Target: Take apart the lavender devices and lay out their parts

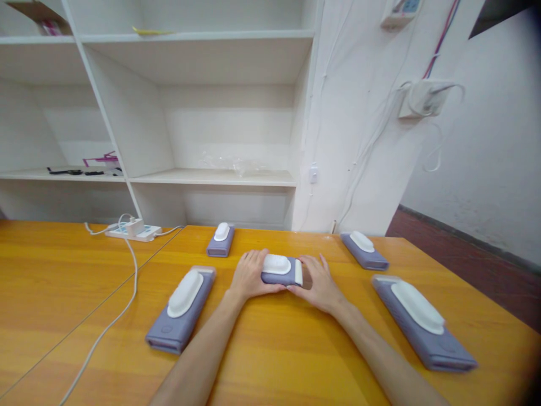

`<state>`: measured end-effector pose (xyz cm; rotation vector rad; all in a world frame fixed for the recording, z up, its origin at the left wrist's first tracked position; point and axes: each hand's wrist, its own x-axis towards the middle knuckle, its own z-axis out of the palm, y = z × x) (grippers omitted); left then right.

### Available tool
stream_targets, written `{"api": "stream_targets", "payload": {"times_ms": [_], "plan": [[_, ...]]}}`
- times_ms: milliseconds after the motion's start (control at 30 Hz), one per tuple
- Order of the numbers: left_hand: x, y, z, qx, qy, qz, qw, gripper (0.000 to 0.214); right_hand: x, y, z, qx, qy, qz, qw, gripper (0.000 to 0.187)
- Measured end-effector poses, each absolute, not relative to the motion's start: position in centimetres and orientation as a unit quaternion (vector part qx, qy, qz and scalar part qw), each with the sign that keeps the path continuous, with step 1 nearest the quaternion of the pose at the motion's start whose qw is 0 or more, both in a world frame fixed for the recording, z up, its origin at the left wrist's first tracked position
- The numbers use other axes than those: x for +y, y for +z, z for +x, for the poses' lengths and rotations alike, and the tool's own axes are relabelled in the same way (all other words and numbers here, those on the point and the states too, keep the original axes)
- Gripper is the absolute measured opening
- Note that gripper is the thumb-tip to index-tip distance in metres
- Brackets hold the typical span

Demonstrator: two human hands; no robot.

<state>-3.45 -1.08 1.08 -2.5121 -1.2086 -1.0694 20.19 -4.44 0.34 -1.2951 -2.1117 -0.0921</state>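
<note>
A purple block-shaped device with a white raised top [279,269] lies in the middle of the orange wooden table [270,361]. My left hand [250,274] is wrapped round its left end. At its right end my right hand [320,283] rests with the thumb against the white end cap and the fingers partly spread on the table. Both forearms reach in from the bottom edge.
More purple devices with white tops lie around: near left [181,309], far centre [221,239], far right [364,250], near right [422,321]. A white power strip [133,230] with a cable trails left. White shelves stand behind. The table ends at right.
</note>
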Motion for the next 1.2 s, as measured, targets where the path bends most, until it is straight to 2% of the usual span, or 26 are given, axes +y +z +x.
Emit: {"api": "stream_targets", "payload": {"times_ms": [233, 433, 667, 767, 900, 967, 1067, 1200], "plan": [[-1.0, 1.0, -3.4, -0.376, -0.351, -0.852, 0.096, 0.09, -5.1, 2.3, 19.8, -0.827, -0.101, -0.47, 0.292, 0.05], [-1.1, 0.8, -3.3, -0.374, -0.36, -0.851, 0.082, 0.09, -5.0, 2.1, 19.7, -0.815, -0.075, -0.46, 0.346, 0.046], [-1.1, 0.7, -3.1, -0.409, -0.377, -0.826, 0.092, 0.089, -4.4, 1.4, 20.2, -0.769, -0.084, -0.493, 0.399, 0.052], [-1.0, 0.7, -3.1, -0.421, -0.393, -0.812, 0.096, 0.088, -4.3, 0.6, 19.8, -0.732, -0.05, -0.514, 0.444, 0.057], [-0.7, 0.5, -3.2, -0.439, -0.416, -0.79, 0.1, 0.088, -4.6, 0.0, 18.1, -0.665, 0.067, -0.502, 0.549, 0.064], [-0.6, 0.4, -3.3, -0.446, -0.416, -0.786, 0.1, 0.089, -4.7, 0.2, 17.5, -0.641, 0.088, -0.487, 0.586, 0.065], [-0.5, 0.4, -3.6, -0.464, -0.415, -0.776, 0.098, 0.09, -4.6, 0.5, 18.3, -0.62, 0.012, -0.498, 0.606, 0.064], [-0.4, 0.4, -3.8, -0.483, -0.414, -0.765, 0.099, 0.092, -4.2, 0.3, 21.0, -0.66, -0.127, -0.538, 0.508, 0.055]]}}
